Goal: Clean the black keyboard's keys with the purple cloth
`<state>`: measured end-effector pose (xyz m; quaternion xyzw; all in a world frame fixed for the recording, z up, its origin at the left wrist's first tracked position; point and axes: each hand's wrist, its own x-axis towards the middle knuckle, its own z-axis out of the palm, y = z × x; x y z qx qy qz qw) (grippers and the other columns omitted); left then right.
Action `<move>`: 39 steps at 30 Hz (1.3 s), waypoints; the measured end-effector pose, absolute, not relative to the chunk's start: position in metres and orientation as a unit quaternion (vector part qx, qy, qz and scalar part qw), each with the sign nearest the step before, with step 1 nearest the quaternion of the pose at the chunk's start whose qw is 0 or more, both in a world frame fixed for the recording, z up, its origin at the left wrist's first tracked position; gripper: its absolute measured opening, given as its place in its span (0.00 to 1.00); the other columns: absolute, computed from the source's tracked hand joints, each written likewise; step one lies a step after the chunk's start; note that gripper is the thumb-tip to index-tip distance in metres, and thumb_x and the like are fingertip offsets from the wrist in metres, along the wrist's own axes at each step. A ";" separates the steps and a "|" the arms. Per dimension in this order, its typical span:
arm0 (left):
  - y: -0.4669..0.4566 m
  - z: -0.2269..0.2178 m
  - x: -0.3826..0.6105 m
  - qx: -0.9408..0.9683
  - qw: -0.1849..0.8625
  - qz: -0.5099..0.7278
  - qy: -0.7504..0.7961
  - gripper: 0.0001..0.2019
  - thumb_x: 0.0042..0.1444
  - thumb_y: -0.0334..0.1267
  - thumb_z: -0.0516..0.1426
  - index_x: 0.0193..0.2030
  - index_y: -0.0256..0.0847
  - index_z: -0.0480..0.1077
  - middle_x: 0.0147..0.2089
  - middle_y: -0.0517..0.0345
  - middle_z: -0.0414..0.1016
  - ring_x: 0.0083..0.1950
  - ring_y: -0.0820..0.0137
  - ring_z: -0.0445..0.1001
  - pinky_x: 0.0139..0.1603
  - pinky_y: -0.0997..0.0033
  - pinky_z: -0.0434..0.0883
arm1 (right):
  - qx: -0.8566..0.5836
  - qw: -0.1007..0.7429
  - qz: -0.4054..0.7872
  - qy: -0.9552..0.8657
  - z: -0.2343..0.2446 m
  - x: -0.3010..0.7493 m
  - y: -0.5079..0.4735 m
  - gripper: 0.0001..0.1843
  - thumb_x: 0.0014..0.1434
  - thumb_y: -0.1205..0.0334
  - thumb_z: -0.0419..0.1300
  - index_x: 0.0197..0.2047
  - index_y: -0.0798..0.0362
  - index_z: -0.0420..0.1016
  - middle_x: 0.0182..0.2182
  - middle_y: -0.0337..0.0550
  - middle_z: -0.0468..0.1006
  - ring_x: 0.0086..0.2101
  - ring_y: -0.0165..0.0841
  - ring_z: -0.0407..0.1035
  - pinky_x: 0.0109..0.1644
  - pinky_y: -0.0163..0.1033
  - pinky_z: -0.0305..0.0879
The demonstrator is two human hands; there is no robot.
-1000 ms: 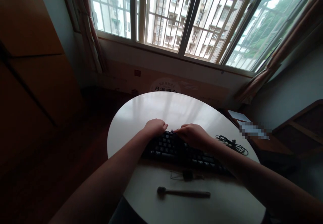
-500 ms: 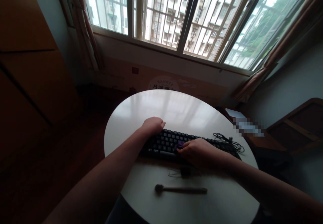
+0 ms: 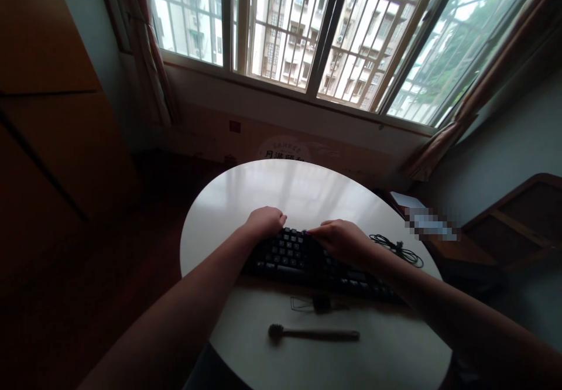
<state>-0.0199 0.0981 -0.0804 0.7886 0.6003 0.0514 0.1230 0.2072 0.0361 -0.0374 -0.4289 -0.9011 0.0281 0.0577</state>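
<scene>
A black keyboard (image 3: 298, 255) lies across the round white table (image 3: 281, 194). My left hand (image 3: 264, 222) is curled shut over the keyboard's far left corner and rests on it. My right hand (image 3: 341, 239) hovers over the upper rows near the middle. Its fingertips are pinched together, and a small purple keycap (image 3: 306, 233) just shows between them. My right forearm hides the keyboard's right half.
In front of the keyboard lie a wire keycap puller (image 3: 312, 304) and a dark brush (image 3: 314, 334). A coiled black cable (image 3: 397, 248) lies at the table's right. A wooden cabinet (image 3: 52, 115) stands on the left, a wooden shelf (image 3: 518, 214) on the right, and a barred window (image 3: 316, 33) ahead.
My right hand dropped to the keyboard's lower rows, where a purple keycap showed at its fingertips, then came back up to the top rows. My left hand stayed on the corner.
</scene>
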 end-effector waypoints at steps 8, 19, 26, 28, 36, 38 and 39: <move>0.098 -0.081 -0.019 0.791 0.128 0.055 0.596 0.23 0.66 0.48 0.45 0.41 0.40 0.79 0.48 0.45 0.81 0.48 0.56 0.78 0.47 0.63 0.72 | -0.400 -0.020 0.015 -0.916 -0.047 0.206 0.018 0.20 0.74 0.57 0.49 0.44 0.47 0.83 0.34 0.44 0.83 0.31 0.34 0.76 0.33 0.36 0.59; 0.099 -0.081 -0.020 0.790 0.124 0.060 0.597 0.24 0.66 0.49 0.45 0.41 0.41 0.79 0.49 0.45 0.81 0.48 0.57 0.77 0.46 0.64 0.71 | -0.356 -0.025 0.077 -0.931 -0.034 0.225 -0.016 0.16 0.71 0.59 0.53 0.48 0.45 0.83 0.39 0.40 0.85 0.36 0.35 0.78 0.36 0.36 0.63; 0.101 -0.082 -0.021 0.789 0.127 0.061 0.598 0.23 0.65 0.49 0.46 0.41 0.41 0.80 0.47 0.45 0.81 0.47 0.57 0.78 0.45 0.65 0.72 | -0.441 0.058 0.027 -0.895 -0.006 0.237 0.019 0.15 0.69 0.59 0.56 0.52 0.46 0.82 0.40 0.43 0.85 0.38 0.37 0.78 0.40 0.37 0.66; 0.101 -0.081 -0.021 0.788 0.127 0.059 0.600 0.23 0.66 0.49 0.45 0.41 0.41 0.80 0.47 0.45 0.82 0.47 0.58 0.78 0.45 0.65 0.72 | -0.451 0.064 0.001 -0.890 -0.008 0.231 0.028 0.15 0.69 0.59 0.55 0.52 0.46 0.82 0.40 0.44 0.85 0.38 0.37 0.78 0.40 0.37 0.66; 0.100 -0.079 -0.020 0.789 0.129 0.054 0.598 0.23 0.65 0.48 0.45 0.40 0.42 0.79 0.47 0.46 0.82 0.46 0.57 0.78 0.44 0.64 0.72 | -0.410 -0.011 0.019 -0.912 -0.041 0.213 0.027 0.16 0.70 0.61 0.53 0.49 0.47 0.83 0.39 0.46 0.85 0.35 0.37 0.78 0.36 0.37 0.64; 0.100 -0.080 -0.020 0.789 0.132 0.055 0.597 0.23 0.65 0.49 0.45 0.40 0.42 0.79 0.47 0.46 0.81 0.46 0.56 0.78 0.43 0.63 0.72 | -0.392 -0.009 0.042 -0.919 -0.042 0.220 0.020 0.16 0.71 0.61 0.53 0.49 0.46 0.83 0.39 0.45 0.85 0.36 0.36 0.78 0.36 0.36 0.63; 0.100 -0.081 -0.020 0.789 0.134 0.056 0.597 0.23 0.65 0.49 0.45 0.40 0.42 0.79 0.47 0.46 0.81 0.46 0.56 0.78 0.43 0.63 0.72 | -0.383 -0.011 0.056 -0.922 -0.041 0.224 0.016 0.16 0.71 0.60 0.52 0.49 0.46 0.82 0.39 0.43 0.84 0.35 0.36 0.78 0.36 0.36 0.62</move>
